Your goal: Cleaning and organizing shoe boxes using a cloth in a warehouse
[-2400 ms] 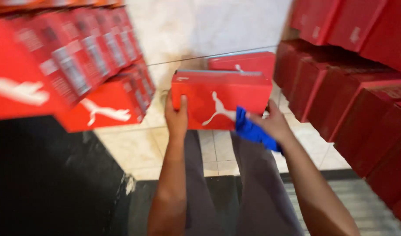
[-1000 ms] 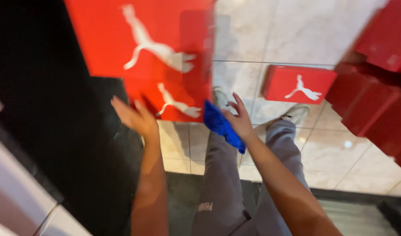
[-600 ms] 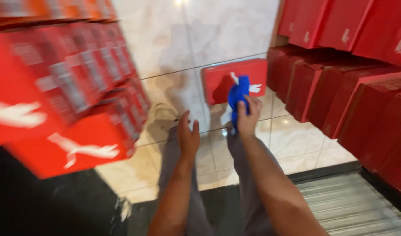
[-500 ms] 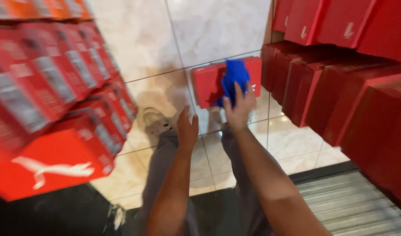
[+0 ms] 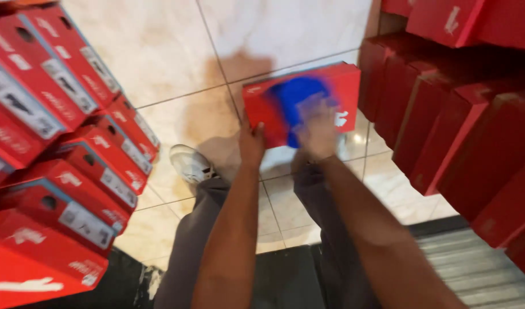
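Both hands on red shoebox point(image 5: 301, 106) — long axis left-right, blue cloth point(image 5: 295, 98) on lid

Both arms reach forward and down, hands point(image 5: 285, 134) side by side, right one blurred.

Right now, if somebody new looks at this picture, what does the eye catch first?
First the red box on the pale tiled floor, at the centre. The left hand holds its near left edge, and the blurred right hand presses a blue cloth on its lid. Next come the red box stacks: one at the left, one at the right.
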